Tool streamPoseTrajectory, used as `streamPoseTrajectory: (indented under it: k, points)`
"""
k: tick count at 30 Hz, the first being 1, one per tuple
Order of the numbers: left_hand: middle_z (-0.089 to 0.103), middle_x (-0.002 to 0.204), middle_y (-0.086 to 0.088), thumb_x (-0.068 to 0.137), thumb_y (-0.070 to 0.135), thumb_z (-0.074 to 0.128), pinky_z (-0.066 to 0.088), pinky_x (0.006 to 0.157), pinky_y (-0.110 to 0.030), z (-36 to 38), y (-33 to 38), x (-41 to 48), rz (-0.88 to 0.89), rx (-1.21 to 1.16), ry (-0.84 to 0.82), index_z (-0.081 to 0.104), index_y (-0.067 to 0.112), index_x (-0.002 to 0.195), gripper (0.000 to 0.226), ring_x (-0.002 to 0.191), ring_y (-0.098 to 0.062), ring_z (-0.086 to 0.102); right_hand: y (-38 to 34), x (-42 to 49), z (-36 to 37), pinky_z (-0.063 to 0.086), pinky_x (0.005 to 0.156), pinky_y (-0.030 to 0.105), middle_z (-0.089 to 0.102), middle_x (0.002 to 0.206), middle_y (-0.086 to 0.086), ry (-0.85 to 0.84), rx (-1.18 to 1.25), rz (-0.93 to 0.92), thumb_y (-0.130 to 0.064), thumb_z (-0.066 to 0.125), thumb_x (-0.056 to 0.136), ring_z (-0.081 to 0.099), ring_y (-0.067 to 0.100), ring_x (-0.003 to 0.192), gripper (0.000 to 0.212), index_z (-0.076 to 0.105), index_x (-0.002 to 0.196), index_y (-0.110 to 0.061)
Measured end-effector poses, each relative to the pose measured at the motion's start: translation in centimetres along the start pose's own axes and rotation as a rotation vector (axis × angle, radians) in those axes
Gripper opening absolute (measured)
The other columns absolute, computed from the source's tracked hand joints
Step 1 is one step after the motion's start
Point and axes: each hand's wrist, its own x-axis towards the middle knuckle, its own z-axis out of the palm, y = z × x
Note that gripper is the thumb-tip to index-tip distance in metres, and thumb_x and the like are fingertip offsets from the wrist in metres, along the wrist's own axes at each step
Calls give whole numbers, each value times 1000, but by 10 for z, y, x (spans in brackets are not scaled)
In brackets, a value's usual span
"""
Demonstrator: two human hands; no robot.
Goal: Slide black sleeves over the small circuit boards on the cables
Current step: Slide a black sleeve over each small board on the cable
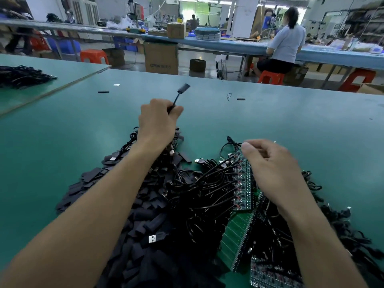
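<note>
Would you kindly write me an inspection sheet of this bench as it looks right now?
Surface: green bench mat, bare at the far side.
Job's things: heap of loose black sleeves at near left; green circuit board strips at near right.
Clutter: two stray sleeves and and a small wire loop lying far out.
Grippers: left hand holds up a sleeved cable by its lead; right hand is over the board strips, fingers curled, grip unclear.
Cables: tangled black cables in the middle; another bundle far left.
Surroundings: seated worker at the next bench, cardboard boxes, orange stools.
</note>
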Motion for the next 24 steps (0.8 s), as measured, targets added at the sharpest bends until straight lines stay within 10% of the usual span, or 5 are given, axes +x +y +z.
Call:
streamPoseTrajectory:
  k: [4,9,14,18,24]
  points:
    - [62,105,-21,98,33,62,39,74,-37,13,-21,27,-173,219,-112,65,0,107,34,99,-42,59,1,-2,2,41,66,14,62,82,-22,-10,-35,20,-39,63,93,58,-10,73,23,68,115,-33]
    - [56,131,-11,98,38,60,43,90,-44,19,-24,7,-40,455,-31,60,19,132,39,120,-33,52,1,-2,5,42,62,11,69,72,-15,90,-8,-74,-19,71,88,60,-7,62,22,71,107,-30]
    - [71,81,9,98,44,59,43,62,-17,14,15,-33,112,-324,-276,74,22,91,27,64,2,57,-4,-1,9,44,60,6,71,76,-23,121,181,-155,-16,73,89,65,-2,65,21,66,91,-36]
    - [71,79,3,90,44,66,44,67,-19,8,32,-63,135,-613,-635,72,24,84,21,72,-8,58,-9,-3,7,52,67,12,72,77,-21,103,283,-226,-17,74,89,69,-1,72,18,65,90,-33]
    - [61,69,11,83,35,76,39,55,-16,0,24,-73,123,-789,-612,68,23,79,14,58,-6,46,-11,-5,11,53,69,14,71,73,-17,7,415,-212,-17,73,90,66,-2,69,12,66,84,-25]
